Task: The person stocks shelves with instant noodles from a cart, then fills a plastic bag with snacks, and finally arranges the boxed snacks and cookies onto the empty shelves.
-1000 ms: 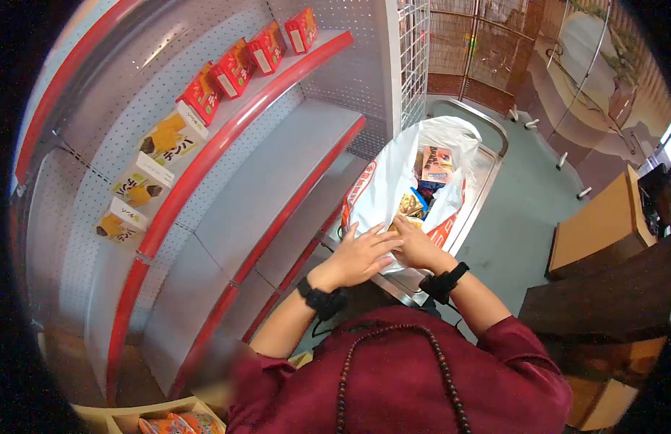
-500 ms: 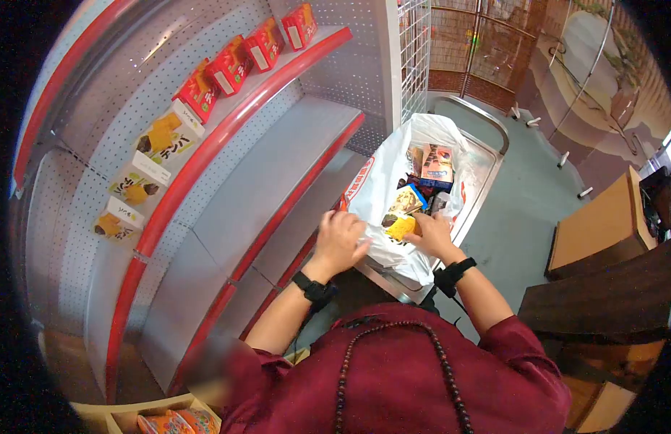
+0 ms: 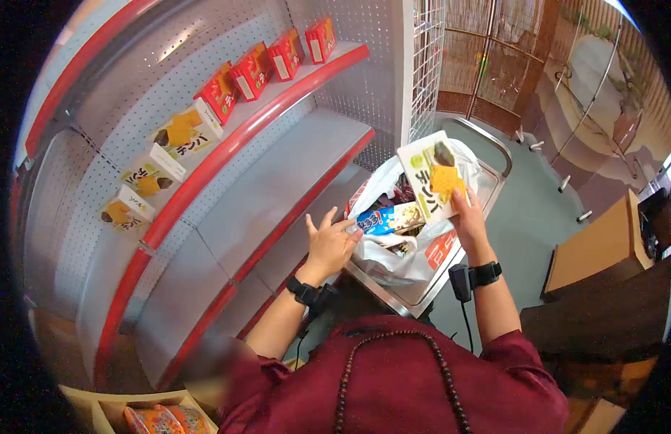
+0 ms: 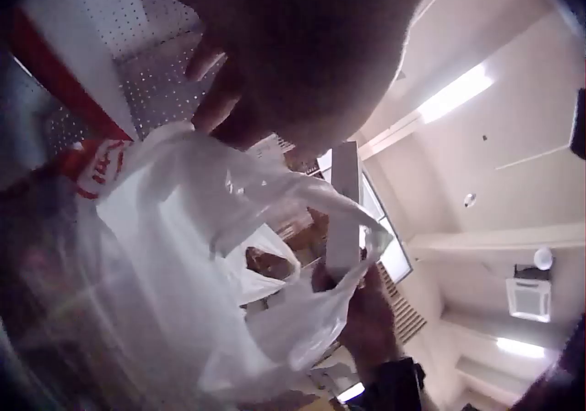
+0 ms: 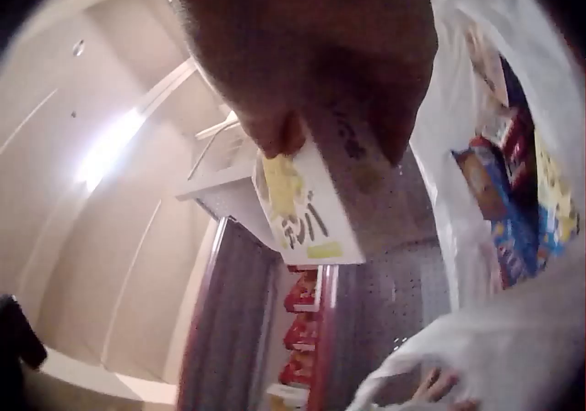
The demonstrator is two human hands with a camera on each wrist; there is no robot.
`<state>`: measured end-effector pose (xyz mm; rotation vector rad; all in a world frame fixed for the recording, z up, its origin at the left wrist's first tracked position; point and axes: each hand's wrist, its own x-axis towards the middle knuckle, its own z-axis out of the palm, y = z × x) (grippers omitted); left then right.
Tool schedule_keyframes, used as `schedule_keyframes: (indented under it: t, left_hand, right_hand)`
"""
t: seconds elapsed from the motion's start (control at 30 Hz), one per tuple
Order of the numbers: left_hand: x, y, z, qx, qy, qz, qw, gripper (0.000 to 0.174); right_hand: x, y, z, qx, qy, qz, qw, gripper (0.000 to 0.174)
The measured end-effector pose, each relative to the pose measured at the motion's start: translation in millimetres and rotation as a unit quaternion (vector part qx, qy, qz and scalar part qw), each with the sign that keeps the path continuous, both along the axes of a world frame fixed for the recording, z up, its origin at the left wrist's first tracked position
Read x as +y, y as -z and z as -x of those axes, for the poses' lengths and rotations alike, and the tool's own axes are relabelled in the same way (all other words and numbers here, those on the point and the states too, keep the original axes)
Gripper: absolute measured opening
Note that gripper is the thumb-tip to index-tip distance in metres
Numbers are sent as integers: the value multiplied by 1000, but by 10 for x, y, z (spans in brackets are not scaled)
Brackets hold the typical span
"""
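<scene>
My right hand (image 3: 468,215) grips a white snack box (image 3: 431,177) with a yellow biscuit picture by its lower right side, raised above a white plastic bag (image 3: 400,269). The right wrist view shows fingers and thumb on either side of the held box (image 5: 307,214). My left hand (image 3: 330,246) is at the bag's left edge, fingers spread, thumb right beside the plastic. Inside the bag, a blue snack packet (image 3: 377,221) lies among several other packages, partly hidden by the raised box.
A metal cart (image 3: 382,291) bears the bag. To the left, a red-edged shelf (image 3: 267,112) holds several red boxes (image 3: 251,71) and white boxes (image 3: 153,173). A wooden bin (image 3: 97,409) with orange packets stands at lower left, a wooden desk (image 3: 592,246) at right.
The right hand has taken a white snack box from the bag and lifted it. The left hand has moved from over the bag to its left edge, fingers now spread.
</scene>
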<state>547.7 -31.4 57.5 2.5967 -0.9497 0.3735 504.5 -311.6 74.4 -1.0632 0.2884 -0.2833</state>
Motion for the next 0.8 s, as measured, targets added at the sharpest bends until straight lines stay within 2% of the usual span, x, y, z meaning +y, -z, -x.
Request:
schedule_keyframes:
  t: [0.03, 0.1, 0.17, 0.23, 0.27, 0.3, 0.37, 0.47, 0.5, 0.57, 0.6, 0.63, 0.7, 0.73, 0.8]
  left_hand:
    - [-5, -22, -3, 52, 9, 29, 998, 41]
    - [-72, -150, 38, 75, 8, 69, 995, 38]
    - [-124, -241, 74, 120, 50, 233, 964, 44]
    - [-136, -273, 95, 106, 41, 229, 967, 48]
    - [-168, -254, 107, 200, 44, 347, 915, 48]
    - [-165, -239, 109, 288, 48, 458, 840, 48]
    - [-51, -267, 78, 270, 60, 478, 834, 48]
    - [118, -329, 114, 332, 78, 533, 774, 47]
    - [194, -338, 115, 328, 75, 536, 774, 47]
    - [371, -346, 122, 320, 36, 478, 817, 42]
    - [433, -335, 127, 312, 29, 476, 822, 38]
    - [486, -347, 148, 310, 25, 479, 821, 38]
    - [572, -422, 194, 301, 31, 446, 842, 38]
    - [608, -412, 191, 275, 36, 430, 859, 38]
    - [680, -368, 165, 267, 24, 430, 862, 38]
  right_hand:
    - [41, -16, -15, -44, -62, -25, 997, 43]
    - [256, 44, -40, -91, -112, -120, 982, 46]
    - [527, -12, -30, -146, -177, -134, 964, 48]
    - [751, -75, 42, -90, -217, -113, 965, 47]
    - [832, -20, 44, -85, -234, -103, 963, 46]
    - [897, 12, 39, -79, -250, -94, 960, 45]
    - [945, 15, 24, -81, -273, -64, 956, 44]
    - [949, 48, -2, -55, -281, 44, 957, 40]
    - [964, 35, -9, -55, -286, 45, 956, 40]
    - [994, -57, 8, -35, -237, 44, 970, 43]
    - [997, -172, 19, -59, -248, 45, 966, 48]
    - [955, -20, -67, -45, -240, 49, 969, 51]
    - [1027, -135, -31, -86, -212, 45, 973, 52]
    - [1038, -144, -20, -86, -215, 44, 972, 52]
    - [1038, -149, -4, -65, -242, 82, 965, 52]
